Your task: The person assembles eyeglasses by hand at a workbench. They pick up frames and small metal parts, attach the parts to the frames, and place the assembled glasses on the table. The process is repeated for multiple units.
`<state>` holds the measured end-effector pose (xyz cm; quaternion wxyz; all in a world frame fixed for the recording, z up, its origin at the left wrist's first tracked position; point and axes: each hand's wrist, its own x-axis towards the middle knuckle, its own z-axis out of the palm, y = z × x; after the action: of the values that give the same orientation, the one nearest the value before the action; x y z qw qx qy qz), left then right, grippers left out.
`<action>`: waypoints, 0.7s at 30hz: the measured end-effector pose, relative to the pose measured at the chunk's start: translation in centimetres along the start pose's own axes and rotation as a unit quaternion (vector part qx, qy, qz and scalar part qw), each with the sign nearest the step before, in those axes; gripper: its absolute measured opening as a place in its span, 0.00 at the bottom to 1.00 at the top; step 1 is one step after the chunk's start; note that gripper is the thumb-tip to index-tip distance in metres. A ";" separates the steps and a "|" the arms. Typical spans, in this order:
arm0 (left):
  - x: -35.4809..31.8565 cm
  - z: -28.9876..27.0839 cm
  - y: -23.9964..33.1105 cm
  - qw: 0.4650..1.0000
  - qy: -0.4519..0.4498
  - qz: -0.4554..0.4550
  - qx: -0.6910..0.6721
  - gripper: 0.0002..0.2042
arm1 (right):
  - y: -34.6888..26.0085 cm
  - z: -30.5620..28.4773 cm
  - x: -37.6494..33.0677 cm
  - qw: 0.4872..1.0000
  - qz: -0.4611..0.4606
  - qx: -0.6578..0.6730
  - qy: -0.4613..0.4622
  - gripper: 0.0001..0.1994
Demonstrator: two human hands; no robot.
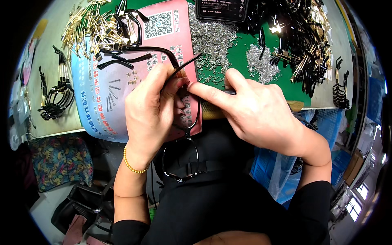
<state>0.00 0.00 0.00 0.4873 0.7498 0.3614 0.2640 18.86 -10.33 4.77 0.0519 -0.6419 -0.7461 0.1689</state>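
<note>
Both hands met at the table's near edge — the left hand (149,110) and right hand (253,110) on the spectacle frame (183,134) — with screws (212,41) behind, temple arms (94,28) far left, a phone (221,9) beyond.

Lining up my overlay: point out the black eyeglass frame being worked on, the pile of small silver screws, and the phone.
Black eyeglass frame (181,176): head view, lower rim of the lens ring.
Pile of small silver screws (210,38): head view, middle of the heap.
Phone (221,9): head view, centre of its screen.
</note>
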 end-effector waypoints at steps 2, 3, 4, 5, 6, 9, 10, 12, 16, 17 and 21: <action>0.1 0.0 0.2 1.000 0.003 -0.006 -0.008 0.05 | 0.0 -0.2 0.0 1.000 -0.003 0.004 -0.006 0.28; 0.1 -0.1 0.2 1.000 -0.003 -0.012 -0.012 0.04 | 0.0 -0.2 0.1 1.000 -0.001 0.004 -0.011 0.28; 0.1 -0.1 0.3 1.000 -0.009 -0.019 -0.017 0.04 | -0.1 -0.3 0.1 1.000 0.002 0.004 -0.015 0.29; 0.1 -0.2 0.3 0.999 -0.015 -0.025 -0.021 0.04 | -0.2 -0.3 0.1 1.000 0.004 0.004 -0.019 0.29; 0.2 -0.3 0.3 0.999 -0.016 -0.029 -0.028 0.04 | -0.2 -0.2 0.2 0.999 -0.009 -0.040 0.001 0.27; 0.4 -0.4 0.5 0.998 -0.018 -0.039 -0.042 0.03 | -0.1 0.8 0.3 0.987 -0.038 -0.143 0.059 0.24; 0.4 -0.3 0.6 0.998 -0.017 -0.040 -0.043 0.03 | 0.2 1.1 0.5 0.984 -0.040 -0.158 0.077 0.24; 0.4 -0.2 0.6 0.998 -0.017 -0.038 -0.042 0.03 | 1.2 2.0 1.0 0.973 -0.076 -0.164 0.141 0.22; 0.4 0.0 0.5 0.999 -0.012 -0.027 -0.031 0.04 | 0.8 1.6 1.3 0.981 -0.061 -0.148 0.106 0.23; 0.4 0.0 0.4 0.999 -0.011 -0.023 -0.028 0.05 | 0.7 1.4 1.2 0.984 -0.051 -0.141 0.101 0.22; 2.1 0.0 -0.1 0.997 0.075 -0.008 -0.030 0.07 | 0.5 -0.7 0.3 0.993 0.029 -0.084 0.071 0.17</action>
<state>1.20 1.75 0.02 0.4834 0.7101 0.3947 0.3261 19.51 -9.87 5.20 0.0458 -0.6760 -0.7329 0.0609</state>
